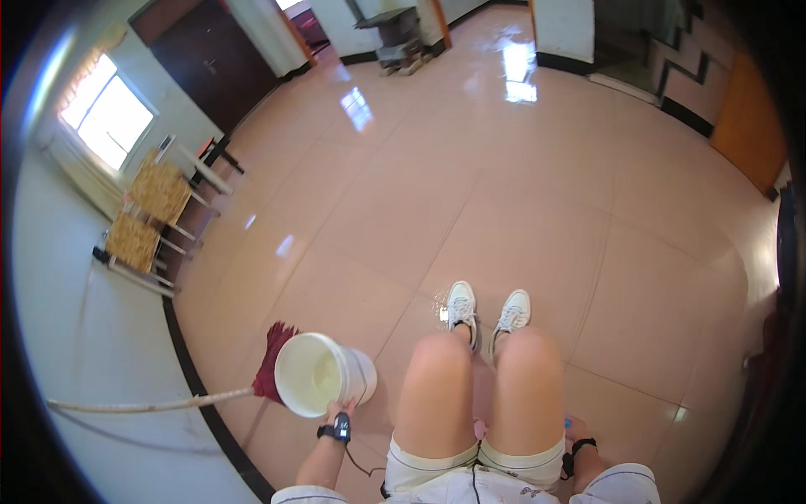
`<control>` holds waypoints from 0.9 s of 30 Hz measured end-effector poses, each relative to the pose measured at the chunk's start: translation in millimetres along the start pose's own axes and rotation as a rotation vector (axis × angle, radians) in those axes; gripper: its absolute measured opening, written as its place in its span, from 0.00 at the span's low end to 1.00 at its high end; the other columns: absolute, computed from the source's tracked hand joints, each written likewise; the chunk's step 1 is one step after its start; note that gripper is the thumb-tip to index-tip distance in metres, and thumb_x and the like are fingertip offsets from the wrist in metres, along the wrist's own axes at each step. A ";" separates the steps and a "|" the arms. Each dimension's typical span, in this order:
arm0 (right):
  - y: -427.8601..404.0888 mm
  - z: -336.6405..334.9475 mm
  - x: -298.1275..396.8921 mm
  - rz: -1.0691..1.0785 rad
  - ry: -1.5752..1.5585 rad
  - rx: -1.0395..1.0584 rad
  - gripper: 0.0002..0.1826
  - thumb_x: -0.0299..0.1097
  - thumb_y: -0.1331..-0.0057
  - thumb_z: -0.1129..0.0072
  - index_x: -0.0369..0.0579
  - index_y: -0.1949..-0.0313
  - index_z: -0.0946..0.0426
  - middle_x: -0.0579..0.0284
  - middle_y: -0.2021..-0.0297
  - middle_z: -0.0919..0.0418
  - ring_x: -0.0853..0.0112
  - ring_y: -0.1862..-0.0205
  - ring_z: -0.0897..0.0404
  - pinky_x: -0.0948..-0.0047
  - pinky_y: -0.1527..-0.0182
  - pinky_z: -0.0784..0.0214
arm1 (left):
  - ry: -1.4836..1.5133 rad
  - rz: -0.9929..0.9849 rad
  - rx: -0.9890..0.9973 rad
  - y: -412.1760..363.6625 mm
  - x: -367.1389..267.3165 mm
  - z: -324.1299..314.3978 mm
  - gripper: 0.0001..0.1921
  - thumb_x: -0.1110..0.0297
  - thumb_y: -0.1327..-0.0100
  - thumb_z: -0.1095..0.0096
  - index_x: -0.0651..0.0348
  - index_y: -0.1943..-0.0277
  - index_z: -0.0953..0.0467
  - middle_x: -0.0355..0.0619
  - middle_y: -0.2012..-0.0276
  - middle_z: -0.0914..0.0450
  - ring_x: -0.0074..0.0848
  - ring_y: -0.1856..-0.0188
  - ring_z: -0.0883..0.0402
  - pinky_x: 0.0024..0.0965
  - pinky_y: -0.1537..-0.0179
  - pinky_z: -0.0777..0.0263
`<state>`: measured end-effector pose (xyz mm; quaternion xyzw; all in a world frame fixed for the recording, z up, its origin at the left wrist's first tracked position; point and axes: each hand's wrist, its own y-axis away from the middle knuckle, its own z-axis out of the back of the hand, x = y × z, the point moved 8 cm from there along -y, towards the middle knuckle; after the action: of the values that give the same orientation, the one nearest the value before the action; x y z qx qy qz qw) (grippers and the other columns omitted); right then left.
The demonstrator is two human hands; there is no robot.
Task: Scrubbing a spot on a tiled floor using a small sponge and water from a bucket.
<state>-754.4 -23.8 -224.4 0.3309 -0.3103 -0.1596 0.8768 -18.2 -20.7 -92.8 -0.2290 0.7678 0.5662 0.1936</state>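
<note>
A white plastic bucket (362,378) stands on the floor to my left, its pale inside partly visible. My left hand (340,411) grips it at the near side of the rim. Just beyond the bucket is a mop with a dark red head (272,362). The mop's pale handle (157,404) leans against the wall. Beside my right thigh, low down, is my right hand (576,429), partly hidden by the leg. Something small and blue (568,423) shows at its fingers; whether they grip it is unclear.
Shiny pinkish floor tiles (390,252) spread around my white shoes (461,305), with a wet-looking patch (442,312) beside the left one. Wood-patterned tables (157,189) line the left wall. A stove-like stand (397,38) is at the far wall. An orange-brown door (752,123) is at right.
</note>
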 end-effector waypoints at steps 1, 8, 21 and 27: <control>-6.8 -3.0 4.7 0.019 -0.006 0.027 0.30 0.30 0.53 0.36 0.51 0.46 0.28 0.49 0.52 0.23 0.54 0.53 0.23 0.62 0.49 0.31 | 0.003 0.084 -0.009 -7.5 12.9 -9.5 0.23 0.73 0.42 0.60 0.75 0.44 0.40 0.63 0.43 0.38 0.46 0.46 0.30 0.44 0.50 0.24; -14.2 10.1 23.0 0.044 0.020 0.072 0.27 0.32 0.49 0.40 0.52 0.47 0.30 0.53 0.52 0.26 0.57 0.52 0.24 0.62 0.48 0.34 | 0.315 0.119 -0.325 -6.4 84.2 -109.2 0.18 0.69 0.36 0.60 0.65 0.44 0.39 0.54 0.61 0.25 0.37 0.65 0.21 0.31 0.71 0.22; 105.8 127.7 269.7 0.261 0.087 -0.171 0.20 0.34 0.43 0.47 0.55 0.49 0.33 0.60 0.51 0.30 0.63 0.52 0.27 0.61 0.46 0.39 | 0.029 0.058 -0.066 21.8 89.9 -162.9 0.12 0.73 0.38 0.61 0.62 0.52 0.37 0.50 0.64 0.29 0.29 0.70 0.27 0.32 0.71 0.26; 313.1 243.6 603.6 0.362 0.161 -0.388 0.18 0.35 0.40 0.49 0.56 0.49 0.34 0.63 0.51 0.32 0.65 0.51 0.28 0.61 0.45 0.41 | -0.410 0.096 0.120 27.3 72.4 -126.0 0.15 0.66 0.38 0.52 0.58 0.50 0.41 0.46 0.65 0.29 0.29 0.69 0.26 0.34 0.70 0.27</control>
<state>-432.7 -205.3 396.3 0.1073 -0.2573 -0.0298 0.9599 -97.9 -144.0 -76.0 -0.0602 0.7546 0.5629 0.3318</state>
